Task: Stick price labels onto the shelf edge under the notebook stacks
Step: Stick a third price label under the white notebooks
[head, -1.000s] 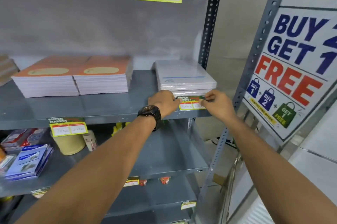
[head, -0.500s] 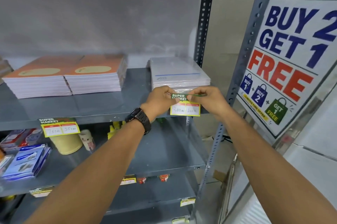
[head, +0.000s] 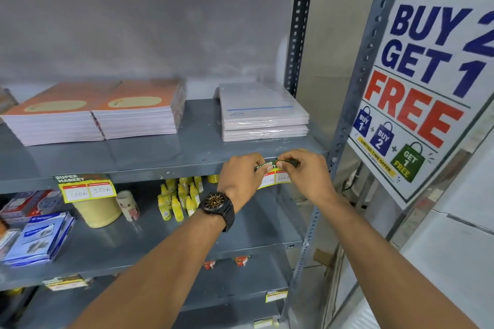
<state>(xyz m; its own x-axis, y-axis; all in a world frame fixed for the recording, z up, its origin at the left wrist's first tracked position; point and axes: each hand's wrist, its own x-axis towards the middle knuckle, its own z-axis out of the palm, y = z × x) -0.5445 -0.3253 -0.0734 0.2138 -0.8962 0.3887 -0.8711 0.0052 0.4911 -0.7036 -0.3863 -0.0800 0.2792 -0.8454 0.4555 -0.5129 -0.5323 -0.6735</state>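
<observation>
— Grey steel shelving (head: 160, 165) stood before us, a promo poster (head: 427, 93) hanging at its right.
— We reached both arms out, left hand (head: 240, 176) and right hand (head: 307, 171) meeting at the shelf edge.
— Our fingers pinched the price label (head: 275, 175) by its green top, just below the wrapped notebook stack (head: 263, 114).

Between the fingers (head: 260, 165), the yellow-and-green paper price label (head: 276, 177) is partly covered; its handwritten figures are perhaps "100", too smudged to tell. Far right, the white "BUY 2 GET 1 FREE" poster (head: 433, 93) is cut off.
</observation>
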